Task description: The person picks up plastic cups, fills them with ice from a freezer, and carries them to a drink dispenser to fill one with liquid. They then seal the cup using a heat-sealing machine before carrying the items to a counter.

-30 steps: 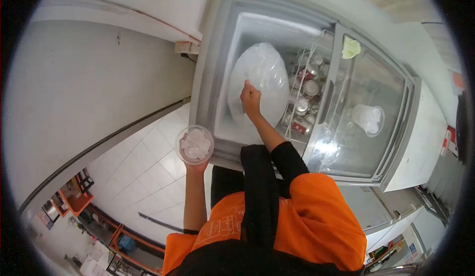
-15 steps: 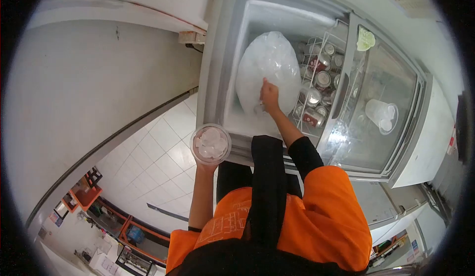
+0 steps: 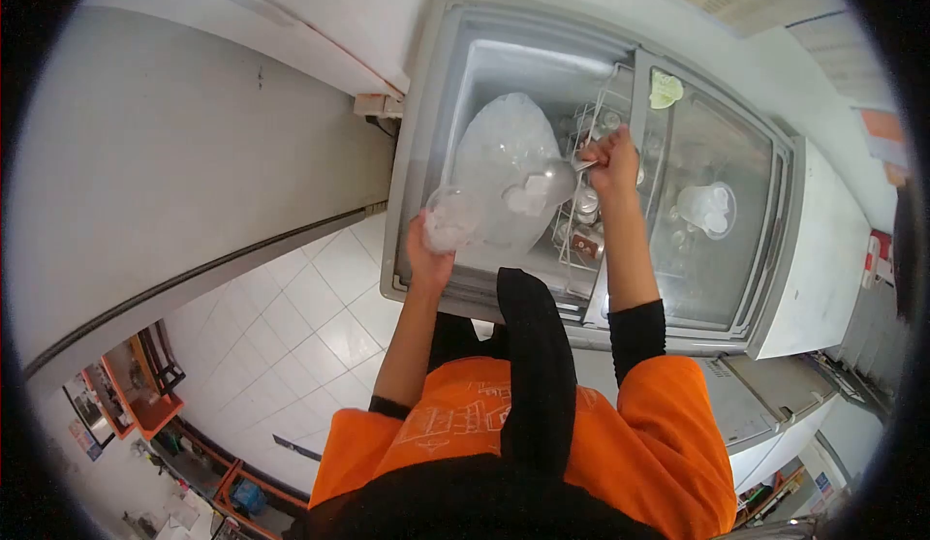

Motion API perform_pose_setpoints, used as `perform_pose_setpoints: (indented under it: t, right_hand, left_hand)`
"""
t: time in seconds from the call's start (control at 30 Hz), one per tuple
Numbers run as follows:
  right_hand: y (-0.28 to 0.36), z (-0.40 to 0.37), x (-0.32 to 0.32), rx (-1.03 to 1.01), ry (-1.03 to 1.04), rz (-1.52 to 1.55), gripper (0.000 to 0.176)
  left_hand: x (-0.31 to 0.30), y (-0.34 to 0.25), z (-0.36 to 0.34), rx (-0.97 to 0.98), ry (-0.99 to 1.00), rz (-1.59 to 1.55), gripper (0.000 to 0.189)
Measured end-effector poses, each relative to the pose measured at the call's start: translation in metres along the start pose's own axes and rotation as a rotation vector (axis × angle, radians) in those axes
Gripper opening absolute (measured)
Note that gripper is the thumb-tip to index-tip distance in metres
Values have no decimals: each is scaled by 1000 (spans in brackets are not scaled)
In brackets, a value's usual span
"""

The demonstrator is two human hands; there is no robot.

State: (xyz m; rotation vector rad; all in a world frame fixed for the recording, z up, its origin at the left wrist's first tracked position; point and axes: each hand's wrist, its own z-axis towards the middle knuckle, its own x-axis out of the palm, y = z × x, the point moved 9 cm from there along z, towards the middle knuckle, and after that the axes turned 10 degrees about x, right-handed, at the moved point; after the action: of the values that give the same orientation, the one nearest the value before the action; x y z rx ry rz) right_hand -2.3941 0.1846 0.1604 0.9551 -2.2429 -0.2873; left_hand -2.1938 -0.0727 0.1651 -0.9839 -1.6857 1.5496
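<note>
My left hand (image 3: 426, 254) is wrapped round a clear plastic cup (image 3: 453, 222) of ice, tilted over the near left part of the open chest freezer (image 3: 418, 167). My right hand (image 3: 614, 160) grips the handle of a metal ice scoop (image 3: 558, 183), raised above the freezer's wire basket. Several pieces of ice (image 3: 526, 196) lie at the scoop's mouth, which faces the cup. Below and behind the scoop, a large clear bag of ice (image 3: 504, 138) rests inside the freezer. Part of the bag is hidden by the cup and scoop.
Drink cans (image 3: 586, 243) stand in a white wire basket (image 3: 572, 267) beside the ice bag. A sliding glass lid (image 3: 712, 278) covers the right half, with a stack of clear cups (image 3: 705, 209) on it. A grey panel (image 3: 203, 153) stands at left above the tiled floor (image 3: 320, 293).
My right hand has come up out of the ice bag and moved right, lifting the scoop with ice. My left hand has brought the cup inward over the freezer and tilted it.
</note>
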Motion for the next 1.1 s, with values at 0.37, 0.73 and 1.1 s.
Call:
perform_pose_setpoints:
  t: [0.37, 0.73, 1.1]
  right_hand:
    - [49, -87, 49, -293, 70, -51, 38]
    - [32, -51, 0, -17, 34, 196, 33]
    - [-27, 10, -42, -314, -162, -397, 39]
  left_hand:
    - [104, 15, 6, -465, 27, -897, 39]
    - [96, 33, 3, -588, 41, -975, 37]
    - [67, 2, 11, -32, 140, -592, 38]
